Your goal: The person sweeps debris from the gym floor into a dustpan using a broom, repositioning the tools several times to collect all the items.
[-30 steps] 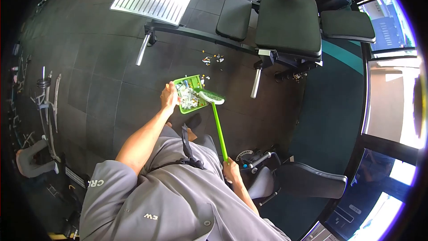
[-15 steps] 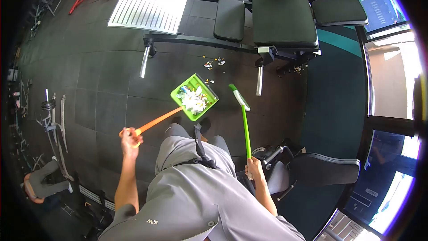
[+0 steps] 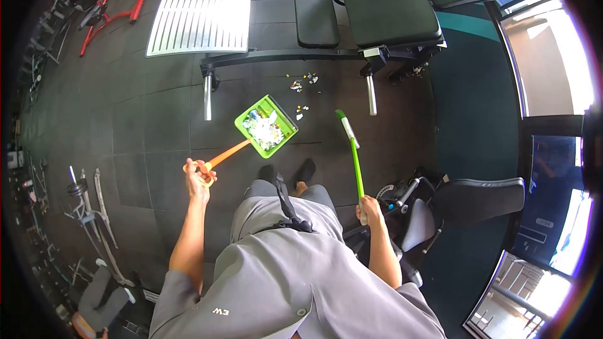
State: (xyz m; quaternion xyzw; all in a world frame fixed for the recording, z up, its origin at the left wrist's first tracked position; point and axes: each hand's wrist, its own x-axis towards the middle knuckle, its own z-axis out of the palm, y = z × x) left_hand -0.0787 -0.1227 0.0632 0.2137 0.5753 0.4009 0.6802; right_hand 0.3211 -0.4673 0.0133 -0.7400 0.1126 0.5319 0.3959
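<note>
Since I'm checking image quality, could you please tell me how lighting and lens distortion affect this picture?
Head view: fisheye bending with black vignette round the edges; the windows at right are blown out by daylight; the white slatted plate glares; the green dustpan and broom at centre are sharp and evenly lit.

Dark rubber floor (image 3: 144,119), black padded bench (image 3: 386,3), bright windows (image 3: 553,50)

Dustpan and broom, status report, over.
Left hand shut on dustpan handle, right hand shut on broom. Dustpan holds litter. Loose scraps on floor beside bench frame.
</note>
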